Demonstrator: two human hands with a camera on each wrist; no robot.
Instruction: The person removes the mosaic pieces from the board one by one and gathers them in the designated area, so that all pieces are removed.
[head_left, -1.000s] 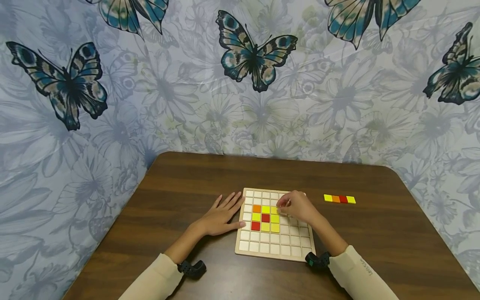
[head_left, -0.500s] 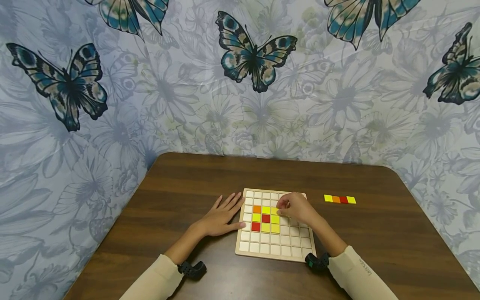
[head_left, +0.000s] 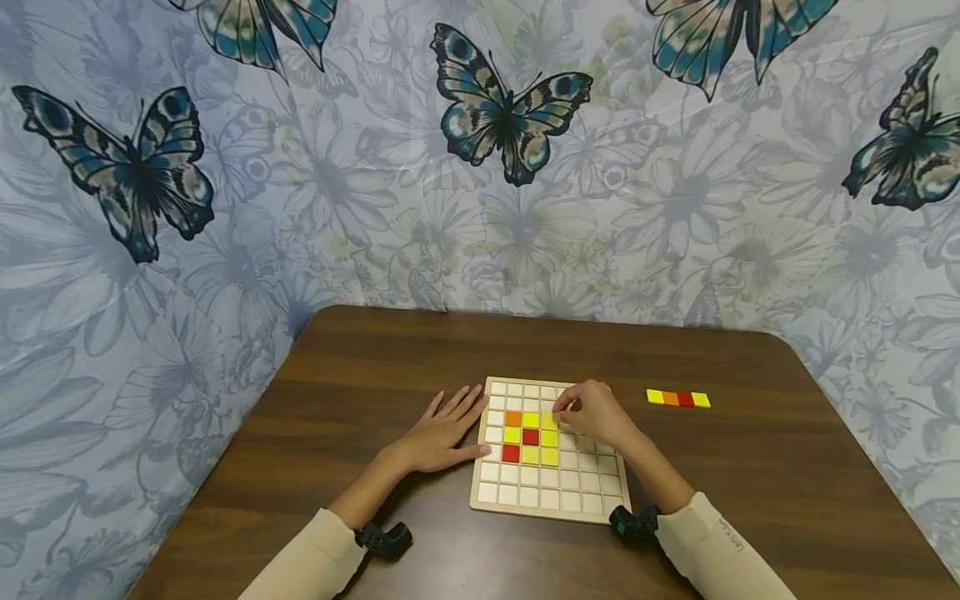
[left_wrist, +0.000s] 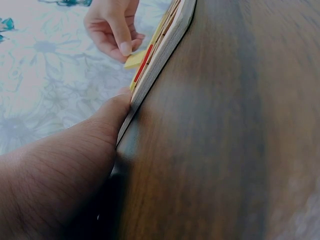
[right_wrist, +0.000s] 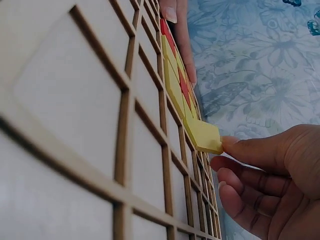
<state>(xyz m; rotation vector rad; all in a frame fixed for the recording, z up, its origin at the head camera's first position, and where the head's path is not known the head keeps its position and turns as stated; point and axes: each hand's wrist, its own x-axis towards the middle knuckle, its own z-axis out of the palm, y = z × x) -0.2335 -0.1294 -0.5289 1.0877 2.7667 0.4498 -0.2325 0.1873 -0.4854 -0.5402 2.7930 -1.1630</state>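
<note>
A pale wooden grid board [head_left: 550, 498] lies on the table. Near its middle, a block of red, orange and yellow square tiles fills several cells. My right hand [head_left: 597, 414] pinches a yellow tile [right_wrist: 206, 136] by its edge, between thumb and finger. That tile stands tilted at the far right corner of the coloured block, its lower edge at the grid. Flat and spread, my left hand [head_left: 438, 435] rests at the board's left side, fingertips and thumb touching the rim. In the left wrist view, the left thumb [left_wrist: 112, 112] lies against the board's edge.
On the table [head_left: 360, 350], right of the board, a row of yellow, orange and red tiles [head_left: 678, 398] lies side by side. Behind the table hangs a floral cloth with butterflies [head_left: 510, 108]. Dark bands with devices [head_left: 384, 540] sit on both wrists.
The right hand's fingers shift slightly over the same corner of the coloured block, keeping hold of the yellow tile. The left hand stays at the board's edge.
</note>
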